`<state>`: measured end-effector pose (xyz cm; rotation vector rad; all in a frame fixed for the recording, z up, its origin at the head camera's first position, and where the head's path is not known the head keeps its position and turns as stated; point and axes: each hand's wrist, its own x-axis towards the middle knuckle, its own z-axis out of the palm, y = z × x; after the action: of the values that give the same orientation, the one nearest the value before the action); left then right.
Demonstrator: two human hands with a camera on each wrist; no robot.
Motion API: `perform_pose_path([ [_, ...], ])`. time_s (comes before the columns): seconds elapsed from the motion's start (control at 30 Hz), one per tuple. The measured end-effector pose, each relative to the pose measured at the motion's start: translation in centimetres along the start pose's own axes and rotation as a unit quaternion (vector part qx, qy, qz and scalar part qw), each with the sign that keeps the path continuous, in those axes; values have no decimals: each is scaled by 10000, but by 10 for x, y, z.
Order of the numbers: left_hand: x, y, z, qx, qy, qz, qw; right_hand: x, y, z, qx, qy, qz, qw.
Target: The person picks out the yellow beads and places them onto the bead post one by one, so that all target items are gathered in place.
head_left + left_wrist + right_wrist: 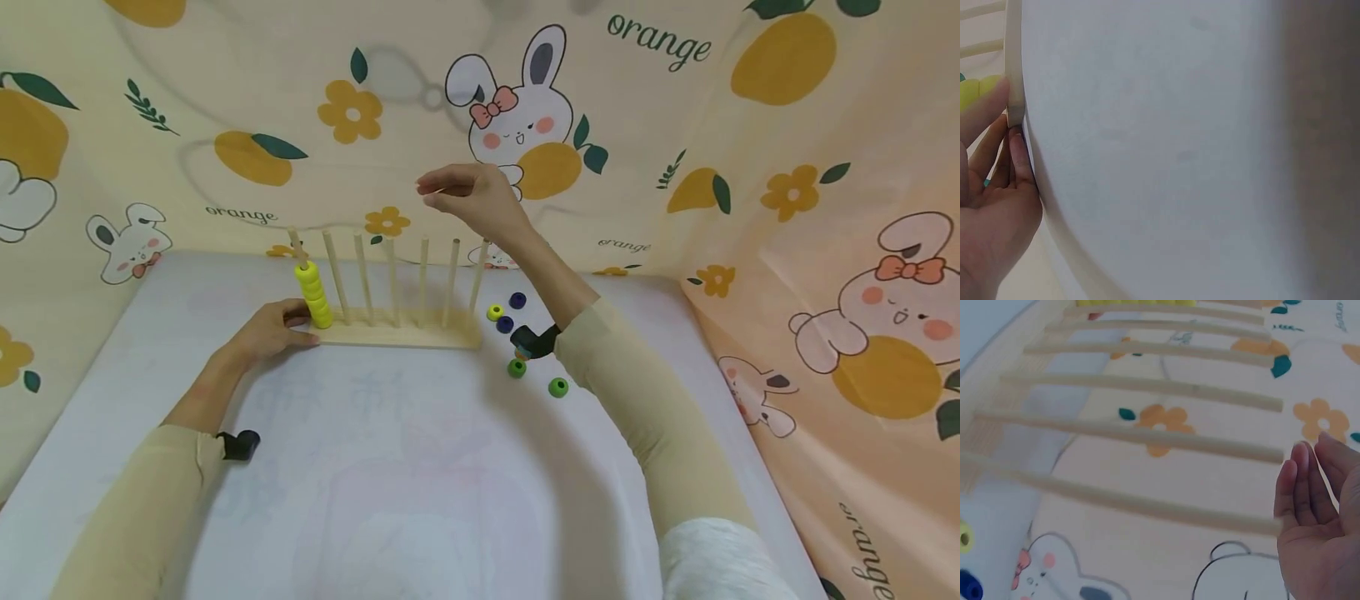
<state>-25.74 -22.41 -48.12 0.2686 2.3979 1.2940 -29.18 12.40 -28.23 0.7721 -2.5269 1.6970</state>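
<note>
A wooden peg rack (pixel 397 337) stands on the table with a row of upright pegs. Yellow beads (pixel 313 296) are stacked on its leftmost peg, whose tip pokes out above them. My left hand (pixel 268 333) grips the left end of the base; in the left wrist view the thumb and fingers sit about the end of the wooden base (pixel 1015 69). My right hand (pixel 480 196) is raised above the right-hand pegs, with no bead showing in it. In the right wrist view, that hand (pixel 1316 512) has its fingers extended, close by the tips of the bare pegs (pixel 1210 447).
Right of the rack lie loose beads: a yellow bead (pixel 495 312), dark blue beads (pixel 517 301), and green beads (pixel 558 387). An orange bead (pixel 522 354) is partly hidden behind the right wrist's black camera (pixel 534 342). A printed cloth (pixel 420 108) hangs behind the table.
</note>
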Motion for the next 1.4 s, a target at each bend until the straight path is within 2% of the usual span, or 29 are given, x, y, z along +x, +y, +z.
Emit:
perform_pose_path([
  [0.3, -1, 2, -2, 0, 9, 31, 10000, -18, 17, -18, -231, -8, 399, 9989],
  [0.57, -2, 3, -3, -21, 10, 27, 10000, -46, 7, -27, -323, 139, 588, 9976],
  [0.7, -4, 1, -2, -44, -9, -26, 10000, -54, 17, -29, -364, 170, 636, 9972],
  [0.77, -4, 0, -1, -53, -5, -65, 10000, -59, 23, -29, -412, 205, 641, 9969],
  [1.0, -5, 1, 1, -169, -11, -138, 9998, -69, 81, -32, -405, 533, 617, 9958],
  [1.2, -3, 3, 0, -155, -7, -97, 9998, -85, 99, -31, -386, 810, 759, 9931],
  [1.4, -2, 3, 0, -121, 21, -122, 9998, -98, 118, -27, -730, 1189, 770, 9872],
])
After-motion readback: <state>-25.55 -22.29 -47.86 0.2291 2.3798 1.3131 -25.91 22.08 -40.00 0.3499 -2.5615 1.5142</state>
